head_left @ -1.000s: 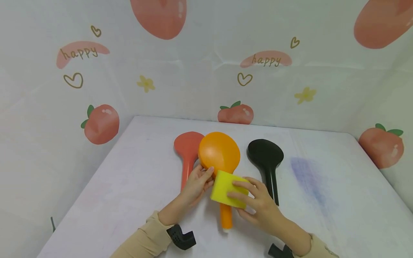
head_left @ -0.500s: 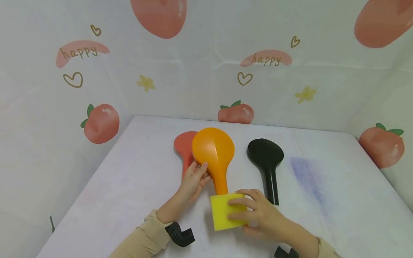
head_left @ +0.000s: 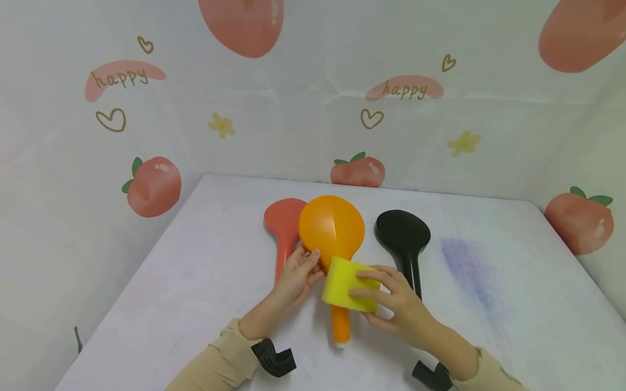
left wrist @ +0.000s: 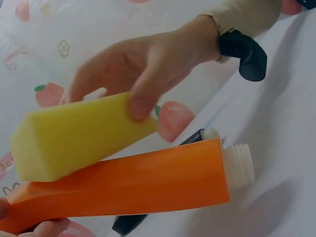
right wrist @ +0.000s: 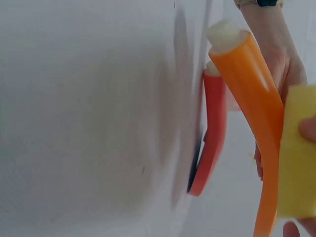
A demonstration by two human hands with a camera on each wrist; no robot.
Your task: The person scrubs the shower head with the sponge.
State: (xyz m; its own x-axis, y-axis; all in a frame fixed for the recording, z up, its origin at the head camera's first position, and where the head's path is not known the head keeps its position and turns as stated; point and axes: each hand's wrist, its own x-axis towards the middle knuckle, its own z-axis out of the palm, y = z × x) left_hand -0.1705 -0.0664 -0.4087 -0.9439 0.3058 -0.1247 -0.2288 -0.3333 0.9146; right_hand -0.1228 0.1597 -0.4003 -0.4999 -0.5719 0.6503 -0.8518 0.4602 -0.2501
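My left hand [head_left: 295, 279] holds an orange handheld shower head [head_left: 331, 225] by its neck, raised off the table with its round head pointing away. A white threaded end [left wrist: 239, 165] sticks out of the handle in the left wrist view. Between the thumb and fingers of my right hand [head_left: 406, 307] is a yellow sponge [head_left: 344, 282], lying across the upper handle just below the head. In the left wrist view the sponge [left wrist: 84, 136] touches the handle's upper side near the neck. The orange head partly covers a red shower head [head_left: 283, 214] behind it.
A black shower head [head_left: 402, 233] lies to the right of the orange one, its handle partly behind my right hand. The white table [head_left: 195, 244] bears a purple-blue smudge on the right. A fruit-printed white cloth [head_left: 288, 125] hangs behind the table's far edge.
The sponge went down to the handle's end half a second ago and is now back near the neck. The orange shower head shifted left and up, then returned right.
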